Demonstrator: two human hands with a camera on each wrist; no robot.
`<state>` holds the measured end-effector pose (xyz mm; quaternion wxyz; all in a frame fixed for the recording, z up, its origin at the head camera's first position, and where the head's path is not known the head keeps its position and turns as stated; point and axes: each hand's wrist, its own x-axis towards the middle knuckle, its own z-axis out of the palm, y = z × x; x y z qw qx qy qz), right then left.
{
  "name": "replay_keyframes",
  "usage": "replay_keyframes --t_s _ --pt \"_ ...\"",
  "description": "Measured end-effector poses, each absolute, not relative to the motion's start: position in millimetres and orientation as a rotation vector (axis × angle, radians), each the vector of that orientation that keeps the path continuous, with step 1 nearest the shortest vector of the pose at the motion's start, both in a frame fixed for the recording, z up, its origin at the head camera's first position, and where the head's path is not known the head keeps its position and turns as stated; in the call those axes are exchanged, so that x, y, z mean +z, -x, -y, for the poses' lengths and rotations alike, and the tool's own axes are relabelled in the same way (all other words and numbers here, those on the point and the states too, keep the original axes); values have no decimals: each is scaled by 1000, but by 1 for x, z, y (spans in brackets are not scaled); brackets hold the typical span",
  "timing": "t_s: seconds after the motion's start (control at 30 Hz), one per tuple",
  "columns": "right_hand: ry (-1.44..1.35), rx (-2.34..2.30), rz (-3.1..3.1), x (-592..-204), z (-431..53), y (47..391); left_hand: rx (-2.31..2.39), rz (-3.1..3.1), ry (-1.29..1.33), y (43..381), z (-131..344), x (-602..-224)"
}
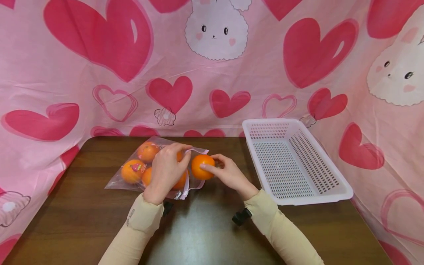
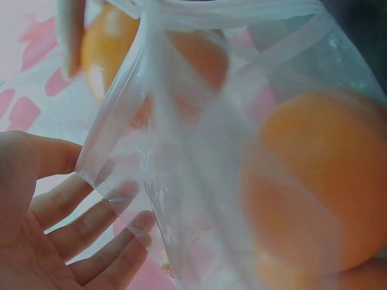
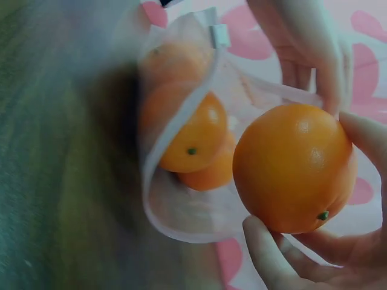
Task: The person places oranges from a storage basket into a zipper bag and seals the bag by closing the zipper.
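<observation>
An orange [image 1: 203,166] is held in my right hand [image 1: 230,173], thumb on one side and fingers on the other, just at the mouth of a clear zip bag [image 1: 116,179]. The right wrist view shows its green stem end and the bag's open mouth behind it. My left hand [image 1: 169,167] reaches over the bag. In the left wrist view its thumb and forefinger pinch the bag's edge, and the other fingers show through the film. Several more oranges [image 1: 131,171] lie inside the bag, partly hidden by the left hand.
To the right on the brown wooden table [image 1: 198,228] stands a white perforated plastic basket [image 1: 331,180], with nothing inside. A pink cloth with hearts [image 1: 228,103] and rabbit faces hangs behind the table and along its sides.
</observation>
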<state>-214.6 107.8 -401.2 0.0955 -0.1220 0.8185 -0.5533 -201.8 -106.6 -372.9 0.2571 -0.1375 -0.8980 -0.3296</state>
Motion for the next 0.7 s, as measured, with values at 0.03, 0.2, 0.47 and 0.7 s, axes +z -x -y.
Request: replay_keyframes --t_s 0.03,0.2,0.47,0.7 --pt "352 -1653 -2401 -404 -106 215 -898 2438 374 202 107 -373" --pt "290 -1695 -2324 -414 -98 217 -905 2453 372 201 107 -372" --pt "178 -1832 -2186 -422 -87 215 -896 2477 357 201 107 -372" --pt "98 -1894 -2144 -424 -83 215 -908 2481 350 200 107 -371"
